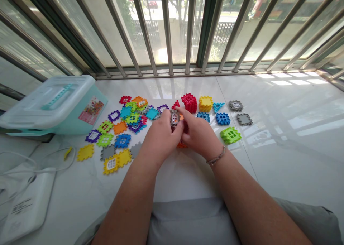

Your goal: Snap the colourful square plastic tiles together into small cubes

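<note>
**Left hand and right hand:** close together, fingers closed on a grey square plastic window tile, which stands roughly upright between them. The right index finger reaches across its upper corner.

**Held item location:** above the middle of the scattered pieces, in front of the person. A red plastic interlocking piece sits just below it, mostly hidden by the fingers; it may be joined to the tile.

**Right wrist:** thin grey bracelet.

**Nearby:** red hollow plastic cube, yellow hollow plastic cube, and bright green plastic block.

**Further left:** multicoloured flat plastic tiles, then a pale turquoise storage box with translucent lid.

**Beyond:** white glossy floor, steel window bars.
</note>
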The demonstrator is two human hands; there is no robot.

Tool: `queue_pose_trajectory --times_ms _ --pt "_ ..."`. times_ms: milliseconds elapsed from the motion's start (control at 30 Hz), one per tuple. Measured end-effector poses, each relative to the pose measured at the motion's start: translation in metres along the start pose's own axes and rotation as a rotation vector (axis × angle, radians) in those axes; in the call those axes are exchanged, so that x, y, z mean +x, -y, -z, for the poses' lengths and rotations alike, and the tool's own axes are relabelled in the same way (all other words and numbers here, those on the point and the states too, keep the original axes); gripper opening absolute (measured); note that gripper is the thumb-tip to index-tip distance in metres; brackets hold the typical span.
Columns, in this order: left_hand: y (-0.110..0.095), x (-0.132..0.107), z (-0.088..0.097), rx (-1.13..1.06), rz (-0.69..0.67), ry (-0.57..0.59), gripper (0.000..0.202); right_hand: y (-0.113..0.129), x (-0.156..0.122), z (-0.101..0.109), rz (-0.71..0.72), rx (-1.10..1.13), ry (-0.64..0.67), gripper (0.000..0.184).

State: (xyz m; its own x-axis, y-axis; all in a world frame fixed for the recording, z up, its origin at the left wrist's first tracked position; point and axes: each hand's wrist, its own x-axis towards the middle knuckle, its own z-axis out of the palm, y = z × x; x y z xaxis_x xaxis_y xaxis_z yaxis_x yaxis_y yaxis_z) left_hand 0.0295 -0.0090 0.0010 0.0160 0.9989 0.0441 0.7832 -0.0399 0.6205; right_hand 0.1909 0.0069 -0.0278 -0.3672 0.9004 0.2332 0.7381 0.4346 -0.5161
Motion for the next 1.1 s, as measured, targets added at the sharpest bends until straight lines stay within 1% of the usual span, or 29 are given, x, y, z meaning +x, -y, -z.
queue_pose_trajectory --times_ms 233,400,533,833,1100 --pt "-0.0005 -0.0006 0.0018 -0.043 -0.062 -0.03 0.02 -0.0002 -0.0019 0.0023 0.011 0.075 -0.066 0.067" --pt "-0.0012 -0.0016 0.0043 -0.073 -0.086 -0.067 0.029 0.0003 -0.0033 0.0031 0.036 0.156 -0.126 0.059" --pt "-0.0002 -0.0014 0.0046 -0.102 -0.103 -0.092 0.029 0.001 -0.0038 0.0036 0.052 0.18 -0.167 0.057" --pt "-0.001 -0.0021 0.0054 -0.125 -0.118 -0.124 0.033 0.0021 -0.0047 0.0057 0.059 0.195 -0.192 0.054" --pt "-0.0013 -0.0015 0.005 -0.095 -0.116 -0.142 0.028 0.0023 -0.005 0.0071 0.046 0.194 -0.191 0.052"
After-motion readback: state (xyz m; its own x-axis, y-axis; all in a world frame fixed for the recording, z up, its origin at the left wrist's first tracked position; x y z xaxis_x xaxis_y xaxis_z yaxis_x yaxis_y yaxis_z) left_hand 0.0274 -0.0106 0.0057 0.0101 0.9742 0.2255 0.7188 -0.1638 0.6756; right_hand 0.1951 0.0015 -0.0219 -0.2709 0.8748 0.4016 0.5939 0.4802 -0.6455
